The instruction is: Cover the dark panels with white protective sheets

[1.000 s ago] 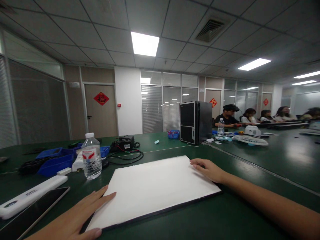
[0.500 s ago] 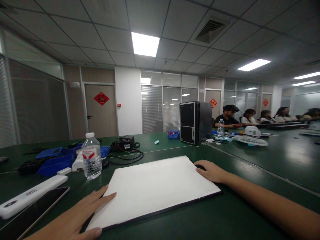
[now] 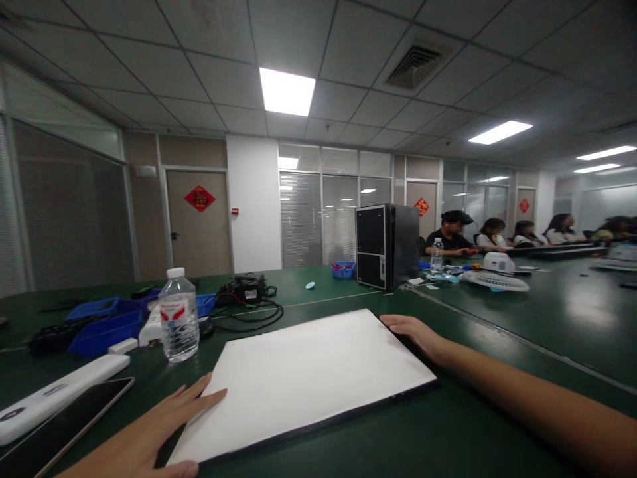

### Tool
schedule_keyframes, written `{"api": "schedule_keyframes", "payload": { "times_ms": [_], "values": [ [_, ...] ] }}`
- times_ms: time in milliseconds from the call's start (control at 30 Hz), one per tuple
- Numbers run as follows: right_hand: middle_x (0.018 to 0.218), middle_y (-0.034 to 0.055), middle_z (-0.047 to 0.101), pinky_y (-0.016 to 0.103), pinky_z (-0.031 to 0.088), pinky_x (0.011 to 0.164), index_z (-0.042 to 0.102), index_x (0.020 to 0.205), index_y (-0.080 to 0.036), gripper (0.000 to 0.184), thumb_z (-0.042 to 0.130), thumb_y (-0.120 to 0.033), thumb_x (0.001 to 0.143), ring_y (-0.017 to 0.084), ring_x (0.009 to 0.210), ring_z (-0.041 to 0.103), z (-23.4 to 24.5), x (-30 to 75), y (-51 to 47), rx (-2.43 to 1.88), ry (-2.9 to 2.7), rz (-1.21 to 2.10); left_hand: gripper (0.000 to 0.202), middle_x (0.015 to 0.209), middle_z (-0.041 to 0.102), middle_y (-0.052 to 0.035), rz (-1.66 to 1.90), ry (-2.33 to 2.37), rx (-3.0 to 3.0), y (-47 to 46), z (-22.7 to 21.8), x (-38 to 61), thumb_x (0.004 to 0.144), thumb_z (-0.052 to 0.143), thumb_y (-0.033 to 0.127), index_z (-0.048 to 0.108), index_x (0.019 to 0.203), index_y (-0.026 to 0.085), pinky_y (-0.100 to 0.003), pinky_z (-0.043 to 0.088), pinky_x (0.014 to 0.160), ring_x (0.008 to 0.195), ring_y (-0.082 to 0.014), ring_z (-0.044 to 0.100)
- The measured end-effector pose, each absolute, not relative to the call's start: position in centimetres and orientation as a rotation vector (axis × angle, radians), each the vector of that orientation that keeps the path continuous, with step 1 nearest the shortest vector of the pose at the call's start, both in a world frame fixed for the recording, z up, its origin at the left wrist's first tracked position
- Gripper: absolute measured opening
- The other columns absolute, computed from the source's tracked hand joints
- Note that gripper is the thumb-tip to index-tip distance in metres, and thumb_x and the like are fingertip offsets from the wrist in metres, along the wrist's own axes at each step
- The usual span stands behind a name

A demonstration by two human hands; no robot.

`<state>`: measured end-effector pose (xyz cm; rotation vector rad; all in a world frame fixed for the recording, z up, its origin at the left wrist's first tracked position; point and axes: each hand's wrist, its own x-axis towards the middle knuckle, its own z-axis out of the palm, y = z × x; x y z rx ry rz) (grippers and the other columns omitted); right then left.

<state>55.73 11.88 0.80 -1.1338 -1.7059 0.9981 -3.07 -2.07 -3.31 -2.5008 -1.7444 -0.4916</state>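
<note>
A flat white rectangular panel point(image 3: 303, 382) with a dark edge lies in front of me, its top surface blank. At its left edge is my left hand point(image 3: 164, 418), fingers spread, with one fingertip over the white surface and the thumb by the near left corner. My right hand point(image 3: 415, 335) lies along the far right edge, its fingers stretched out beside the panel's corner. Whether its fingertips touch the edge I cannot tell. Both hands are open.
A water bottle point(image 3: 180, 318) stands left of the panel. Further left lie a phone point(image 3: 62, 428), a white elongated device point(image 3: 64, 395) and blue bins point(image 3: 107, 328). Behind are a black adapter with cables point(image 3: 246, 290) and a computer tower point(image 3: 385, 245). Several people sit at the far right.
My right hand has slid slightly off the panel's right edge; its thumb no longer shows over the white surface. My left hand keeps its place on the panel. The view has shifted a little.
</note>
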Motion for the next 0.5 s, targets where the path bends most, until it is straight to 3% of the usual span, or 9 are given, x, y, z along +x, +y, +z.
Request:
{"api": "schedule_keyframes", "payload": {
  "times_ms": [100, 200, 333, 500],
  "values": [
    [0.141, 0.0080, 0.064, 0.047, 0.045, 0.112, 0.069, 0.123, -0.023, 0.069, 0.056, -0.016, 0.056, 0.031, 0.133, 0.056, 0.9, 56.1, 12.0, -0.989, -1.480, 1.212, 0.079, 0.163, 0.036, 0.0035, -0.520, -1.738, -2.504, -2.2, -3.1, -2.9, 0.081, 0.054, 0.081, 0.042, 0.151, 0.047, -0.057, 0.033, 0.120, 0.148, -0.0344, 0.041],
    [0.146, 0.0058, 0.060, 0.046, 0.052, 0.106, 0.066, 0.125, -0.028, 0.081, 0.051, -0.011, 0.047, 0.029, 0.136, 0.054, 0.9, 56.6, 12.2, -0.878, -1.369, 1.301, 0.085, 0.163, 0.036, 0.0032, -0.554, -1.721, -2.501, -2.2, -3.0, -2.9, 0.081, 0.057, 0.078, 0.034, 0.155, 0.045, -0.055, 0.033, 0.121, 0.147, -0.0331, 0.042],
    [0.152, 0.0063, 0.054, 0.046, 0.058, 0.096, 0.061, 0.133, -0.031, 0.078, 0.061, -0.009, 0.058, 0.031, 0.136, 0.054, 1.4, 56.6, 12.2, -0.848, -1.470, 1.159, 0.086, 0.162, 0.040, 0.0025, -0.589, -1.725, -2.488, -2.0, -3.2, -3.4, 0.080, 0.060, 0.075, 0.034, 0.156, 0.043, -0.054, 0.033, 0.122, 0.144, -0.0333, 0.046],
    [0.148, 0.0102, 0.057, 0.044, 0.057, 0.098, 0.065, 0.132, -0.029, 0.072, 0.085, -0.022, 0.063, 0.033, 0.133, 0.056, 2.1, 55.6, 11.4, -0.832, -1.547, 0.971, 0.087, 0.162, 0.040, 0.0013, -0.540, -1.725, -2.538, -1.7, -2.6, -4.2, 0.081, 0.063, 0.071, 0.032, 0.157, 0.041, -0.055, 0.033, 0.122, 0.145, -0.0343, 0.045]
  ]
}}
